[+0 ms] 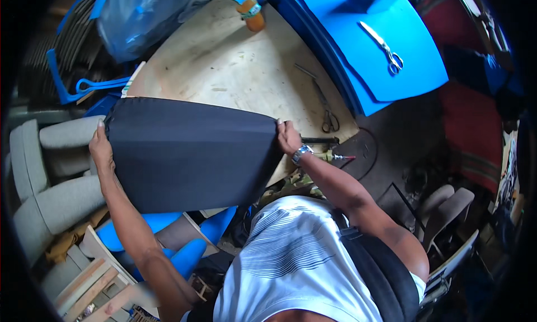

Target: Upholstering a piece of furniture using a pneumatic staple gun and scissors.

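A wide, flat black panel (193, 154), seemingly covered in fabric, spans the space between my hands and overlaps the near part of the wooden table (207, 70). Its left edge is gripped by my left hand (101, 148), thumb pointing up along the side. At the upper right corner my right hand (288, 137) has its fingers closed round the edge. Beside that hand, partly hidden, lies a tool with a hose fitting (333, 156). The panel's underside does not show.
Dark-handled scissors (330, 119) and an orange jar (251, 17) are on the table. Stacked blue sheets (403, 81) carry silver scissors (386, 48) at the right. Grey cushioned seats (67, 201) crowd the left. A thin hose (376, 154) loops off the table's right side.
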Available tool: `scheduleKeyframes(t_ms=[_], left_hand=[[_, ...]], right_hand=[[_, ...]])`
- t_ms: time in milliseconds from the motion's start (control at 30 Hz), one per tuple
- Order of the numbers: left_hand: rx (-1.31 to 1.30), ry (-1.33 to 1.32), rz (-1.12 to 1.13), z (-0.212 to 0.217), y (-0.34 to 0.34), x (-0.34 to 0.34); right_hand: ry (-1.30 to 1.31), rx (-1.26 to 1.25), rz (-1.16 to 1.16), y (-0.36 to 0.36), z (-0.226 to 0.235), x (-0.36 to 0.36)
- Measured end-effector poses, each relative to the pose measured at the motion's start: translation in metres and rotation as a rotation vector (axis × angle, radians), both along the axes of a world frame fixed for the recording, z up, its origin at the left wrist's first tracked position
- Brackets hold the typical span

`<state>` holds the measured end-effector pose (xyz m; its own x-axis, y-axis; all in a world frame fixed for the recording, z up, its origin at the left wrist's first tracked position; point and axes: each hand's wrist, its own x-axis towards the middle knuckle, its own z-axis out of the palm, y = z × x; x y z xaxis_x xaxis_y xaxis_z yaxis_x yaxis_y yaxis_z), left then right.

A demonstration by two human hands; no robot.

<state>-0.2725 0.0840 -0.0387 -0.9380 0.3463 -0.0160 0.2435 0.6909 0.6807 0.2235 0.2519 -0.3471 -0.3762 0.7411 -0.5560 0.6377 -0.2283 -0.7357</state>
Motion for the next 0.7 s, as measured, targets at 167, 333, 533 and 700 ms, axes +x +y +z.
scheduleKeyframes(t_ms=[167,333,533,700], left_hand=[[-0.280,0.190,-0.287,-0.022,0.055,0.051],[-0.170,0.233,-0.801,-0.081,0.104,0.193],[-0.150,0.183,-0.369,-0.061,0.107,0.226],[-0.292,0.425,-0.240,-0.053,0.061,0.211]], right_hand=[[-0.158,-0.258,0.636,-0.038,-0.027,0.060],[-0.294,0.431,0.169,0.052,-0.064,0.131],[-0.662,0.153,0.584,0.122,-0.107,0.142],[-0.645,0.207,0.464,0.114,-0.169,0.158]])
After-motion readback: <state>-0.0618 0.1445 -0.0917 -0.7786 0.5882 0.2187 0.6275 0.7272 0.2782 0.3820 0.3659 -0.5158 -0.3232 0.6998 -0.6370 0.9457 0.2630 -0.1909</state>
